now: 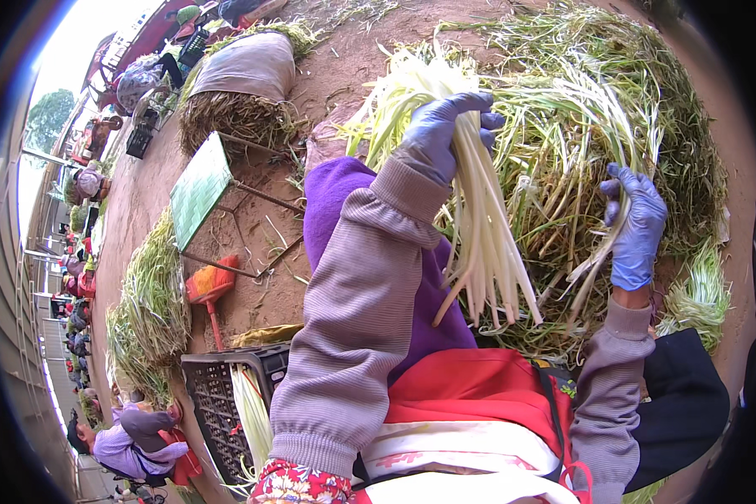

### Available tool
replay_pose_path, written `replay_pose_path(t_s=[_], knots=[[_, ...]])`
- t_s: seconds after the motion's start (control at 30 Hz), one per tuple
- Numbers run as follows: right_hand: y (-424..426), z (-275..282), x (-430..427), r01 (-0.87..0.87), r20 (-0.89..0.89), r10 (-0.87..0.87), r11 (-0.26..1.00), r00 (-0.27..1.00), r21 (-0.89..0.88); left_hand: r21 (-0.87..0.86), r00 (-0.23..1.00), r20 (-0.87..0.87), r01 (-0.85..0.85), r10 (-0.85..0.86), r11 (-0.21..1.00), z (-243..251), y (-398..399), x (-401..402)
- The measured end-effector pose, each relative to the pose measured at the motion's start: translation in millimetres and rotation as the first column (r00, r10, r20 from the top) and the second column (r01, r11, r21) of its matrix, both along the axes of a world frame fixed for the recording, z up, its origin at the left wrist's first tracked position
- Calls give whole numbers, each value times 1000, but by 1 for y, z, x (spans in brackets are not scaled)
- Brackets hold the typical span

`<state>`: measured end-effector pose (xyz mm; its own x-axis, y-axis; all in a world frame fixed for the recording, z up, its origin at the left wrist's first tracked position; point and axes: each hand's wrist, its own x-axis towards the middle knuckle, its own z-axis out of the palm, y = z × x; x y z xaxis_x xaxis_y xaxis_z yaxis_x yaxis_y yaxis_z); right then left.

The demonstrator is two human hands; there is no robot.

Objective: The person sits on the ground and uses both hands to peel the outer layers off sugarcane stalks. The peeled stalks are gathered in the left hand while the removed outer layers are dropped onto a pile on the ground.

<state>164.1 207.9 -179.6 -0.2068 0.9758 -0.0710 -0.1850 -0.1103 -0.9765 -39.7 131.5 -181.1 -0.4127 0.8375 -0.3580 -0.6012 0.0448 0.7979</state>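
My left hand [444, 132], in a blue-violet glove, is closed around a thick bunch of pale, long-stemmed leafy vegetables [485, 233], their cut-looking stem ends pointing down and yellow-green leaves fanning out above. To its right, my right hand [633, 220], gloved alike, grips a thinner bundle of pale stalks [620, 132], with loose, frayed ends hanging below the fingers. Behind and below both hands lies a large heap of green and dry yellowish stalks [561, 183]. The two held bunches are apart.
A black plastic crate [217, 403] holding pale stalks stands at lower left. Near it are an orange-red dustpan [211, 286], a metal-framed stool with a green woven seat [201, 189] and heaps of greens [157, 296]. A cloth-covered pile [249, 66] lies farther back. A person [138, 441] sits lower left; others work beyond.
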Motion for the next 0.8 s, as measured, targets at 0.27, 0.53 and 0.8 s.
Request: replay_pose_path(t_s=[0.27,0.53,0.8], knots=[[-26,-30,-26,-364,400,139,739,906,567,-93,974,206,111,-90,989,-7,8,50],[17,-49,-13,-368,313,274,881,909,297,118,1000,10,24,-25,993,-10,4,20],[84,-85,65,-319,882,-348,837,317,445,255,996,42,-82,74,964,12,-17,-15]])
